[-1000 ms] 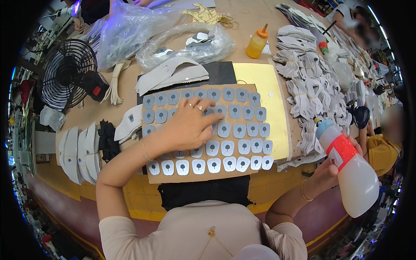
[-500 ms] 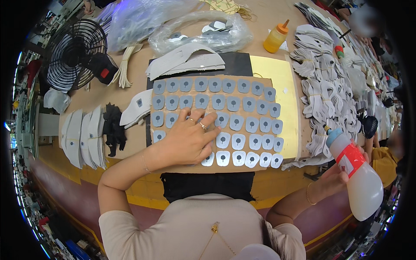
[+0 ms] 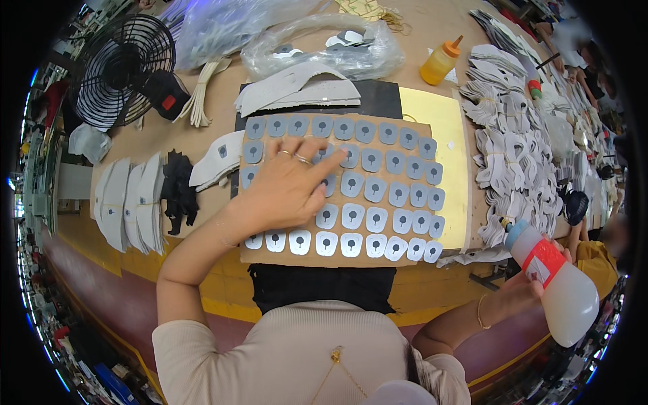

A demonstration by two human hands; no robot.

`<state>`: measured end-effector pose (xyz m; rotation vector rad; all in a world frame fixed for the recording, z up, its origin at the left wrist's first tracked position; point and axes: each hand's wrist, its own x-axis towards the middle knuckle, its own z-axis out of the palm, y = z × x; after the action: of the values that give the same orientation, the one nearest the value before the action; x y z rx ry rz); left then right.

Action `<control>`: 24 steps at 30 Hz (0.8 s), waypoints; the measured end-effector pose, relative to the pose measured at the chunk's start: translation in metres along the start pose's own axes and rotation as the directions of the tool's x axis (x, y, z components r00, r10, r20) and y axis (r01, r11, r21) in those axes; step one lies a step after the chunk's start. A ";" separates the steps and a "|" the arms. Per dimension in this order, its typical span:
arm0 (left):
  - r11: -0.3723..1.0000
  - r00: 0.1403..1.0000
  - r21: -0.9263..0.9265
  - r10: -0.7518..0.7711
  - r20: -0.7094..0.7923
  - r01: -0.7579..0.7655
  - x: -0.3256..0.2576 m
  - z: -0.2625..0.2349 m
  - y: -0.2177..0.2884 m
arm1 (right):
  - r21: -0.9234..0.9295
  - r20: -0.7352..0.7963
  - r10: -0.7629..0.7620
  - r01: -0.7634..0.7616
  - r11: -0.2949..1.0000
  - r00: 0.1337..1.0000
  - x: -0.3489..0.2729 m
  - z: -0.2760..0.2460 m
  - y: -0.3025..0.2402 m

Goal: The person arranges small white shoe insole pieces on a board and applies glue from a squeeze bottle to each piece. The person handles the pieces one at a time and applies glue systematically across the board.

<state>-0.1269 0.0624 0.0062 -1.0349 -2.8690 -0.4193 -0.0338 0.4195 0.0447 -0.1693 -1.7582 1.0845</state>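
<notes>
A brown cardboard board (image 3: 312,260) lies in front of me, covered with rows of small grey-white patches (image 3: 352,216), each with a dark mark in its middle. My left hand (image 3: 287,185) is over the board's upper left part, palm down and fingers apart. Its index fingertip is at a patch in the second row from the far edge; whether it presses or hovers I cannot tell. Several patches are hidden under this hand. Off to the right, my right hand (image 3: 525,291) grips a squeeze bottle (image 3: 570,300) with cloudy white contents, a red band and a blue cap, its nozzle tilted up and left.
Behind the board sit grey-white fabric pieces (image 3: 297,91) and a clear plastic bag (image 3: 277,67). A black fan (image 3: 121,74) stands far left, white stacks (image 3: 111,209) nearer. At right are a yellow sheet (image 3: 455,182), an amber bottle (image 3: 437,66) and bundled pieces (image 3: 496,142).
My left hand has moved away from me across the board, from the middle rows to the second row, uncovering patches in the near row. The bottle stays in my right hand. The view has shifted slightly.
</notes>
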 end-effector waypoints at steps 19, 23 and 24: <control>0.893 0.901 -0.313 -0.392 -0.186 0.324 -0.106 -0.046 -0.015 | -0.493 0.028 -0.326 0.297 0.818 0.945 0.004 -0.031 0.011; 0.931 0.891 -0.206 -0.353 -0.285 0.303 -0.155 -0.010 -0.005 | -0.209 0.025 -0.253 0.253 0.945 0.967 0.005 -0.034 0.026; 0.936 0.887 -0.169 -0.348 -0.303 0.309 -0.163 -0.002 0.001 | -0.021 0.019 -0.236 0.236 0.972 0.972 0.008 -0.026 0.025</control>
<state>-0.0001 -0.0382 -0.0157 -0.4248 -2.7314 -0.7136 -0.0253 0.4532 0.0339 0.0348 -1.7555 0.8954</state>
